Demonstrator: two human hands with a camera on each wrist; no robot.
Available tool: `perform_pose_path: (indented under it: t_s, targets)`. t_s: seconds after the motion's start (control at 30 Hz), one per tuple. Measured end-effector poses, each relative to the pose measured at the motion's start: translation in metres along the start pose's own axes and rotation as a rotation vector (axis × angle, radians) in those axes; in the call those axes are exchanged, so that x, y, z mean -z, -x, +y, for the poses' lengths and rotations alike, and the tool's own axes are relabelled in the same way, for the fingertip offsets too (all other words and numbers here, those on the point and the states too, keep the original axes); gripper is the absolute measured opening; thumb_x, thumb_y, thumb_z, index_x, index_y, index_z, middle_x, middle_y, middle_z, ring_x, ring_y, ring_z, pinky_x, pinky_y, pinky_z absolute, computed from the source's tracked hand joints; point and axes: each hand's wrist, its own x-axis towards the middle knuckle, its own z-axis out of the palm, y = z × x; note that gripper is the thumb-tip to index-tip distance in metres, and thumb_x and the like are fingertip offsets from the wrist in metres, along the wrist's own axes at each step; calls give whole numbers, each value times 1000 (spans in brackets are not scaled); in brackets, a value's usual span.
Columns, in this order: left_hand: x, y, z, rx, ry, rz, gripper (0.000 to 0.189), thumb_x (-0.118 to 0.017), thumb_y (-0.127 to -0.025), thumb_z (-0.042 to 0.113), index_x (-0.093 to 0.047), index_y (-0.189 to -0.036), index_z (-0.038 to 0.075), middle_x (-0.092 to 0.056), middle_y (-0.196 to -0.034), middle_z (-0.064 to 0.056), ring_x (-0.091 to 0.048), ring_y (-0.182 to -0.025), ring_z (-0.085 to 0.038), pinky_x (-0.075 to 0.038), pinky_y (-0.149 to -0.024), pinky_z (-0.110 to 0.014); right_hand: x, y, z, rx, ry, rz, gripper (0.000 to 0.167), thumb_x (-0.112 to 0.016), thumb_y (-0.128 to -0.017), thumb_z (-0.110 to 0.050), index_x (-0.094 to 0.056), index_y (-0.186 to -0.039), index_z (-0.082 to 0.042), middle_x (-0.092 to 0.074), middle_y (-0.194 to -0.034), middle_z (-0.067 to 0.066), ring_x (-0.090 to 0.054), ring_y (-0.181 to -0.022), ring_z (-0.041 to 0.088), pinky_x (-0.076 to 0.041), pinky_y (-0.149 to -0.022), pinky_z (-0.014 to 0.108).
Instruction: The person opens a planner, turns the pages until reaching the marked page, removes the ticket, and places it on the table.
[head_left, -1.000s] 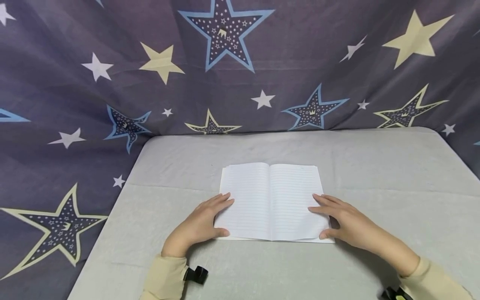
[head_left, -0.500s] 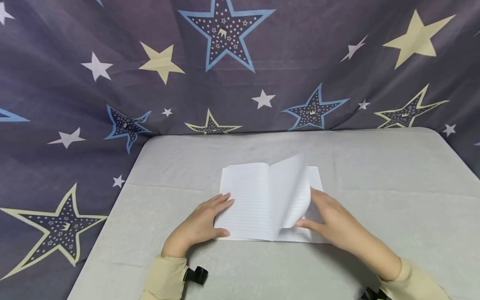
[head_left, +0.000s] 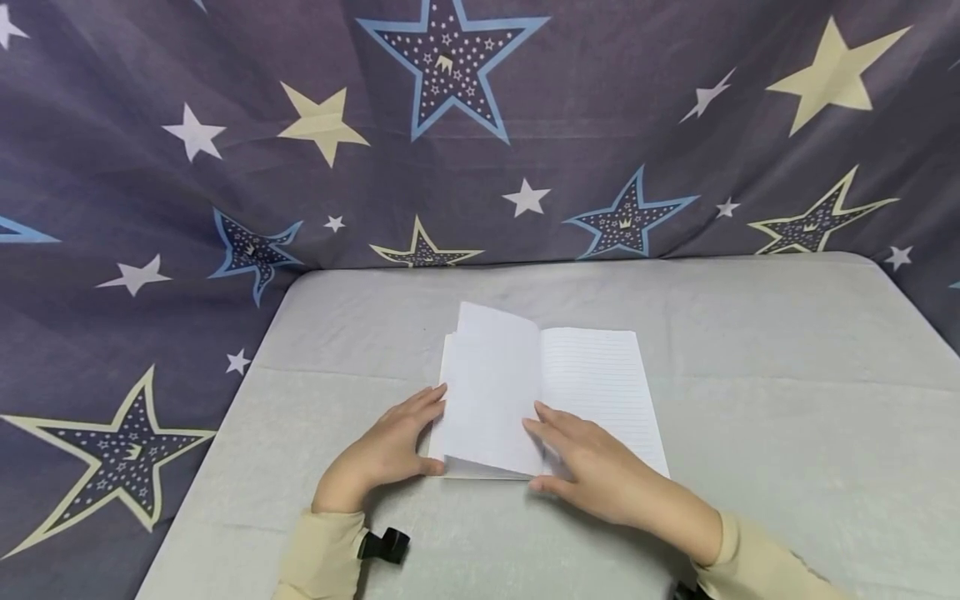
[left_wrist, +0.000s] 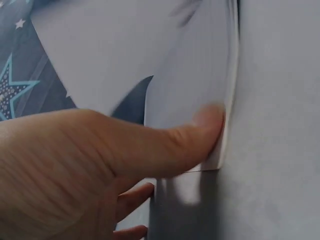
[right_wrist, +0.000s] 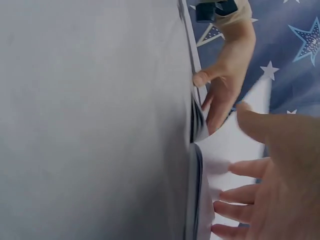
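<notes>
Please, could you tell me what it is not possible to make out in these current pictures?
Head view: most of the page beneath the raised leaf, covered by that leaf.
Head view: the outer cover of the notebook, hidden under its pages.
Head view: most of the black device at the right wrist, cut off by the bottom edge.
Right wrist view: part of the right hand, cut off by the right edge.

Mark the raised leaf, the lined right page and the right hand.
Raised leaf (head_left: 491, 383), head view: middle of its face.
Lined right page (head_left: 606, 383), head view: ruled middle part.
Right hand (head_left: 591, 463), head view: its back.
</notes>
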Motion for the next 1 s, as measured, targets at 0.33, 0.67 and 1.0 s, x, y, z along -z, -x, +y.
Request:
perform_pose_path:
  t_s: [0.33, 0.67, 1.0]
  targets:
    - [17, 7, 1, 75, 74, 112, 58, -67, -92, 7, -47, -146, 4, -48, -148, -17, -41, -138, -37, -32, -113, -52, -6, 4, 3, 82, 115, -57, 69, -69, -91, -42, -47, -147, -8, -30, -159, 17, -34, -142, 33, -34, -111, 52]
    - [-11, -7, 21, -32, -19, 71, 65, -75, -88, 21, -50, -146, 9, -35, -157, -11, -30, -145, -34, -27, -115, -56, -1, 11, 6, 111, 49, -117, 59, -65, -95, -41, -51, -145, -13, -30, -160, 12, -33, -143, 32, -33, -112, 53]
    - [-17, -9, 18, -26, -43, 38, 72, -79, -83, 21, -48, -147, 8, -34, -158, -9, -29, -146, -30, -26, -115, -54, 27, 38, 55, 78, 20, 51, 49, -73, -89, -31, -63, -131, -8, -52, -143, 19, -47, -132, 39, -37, -106, 57]
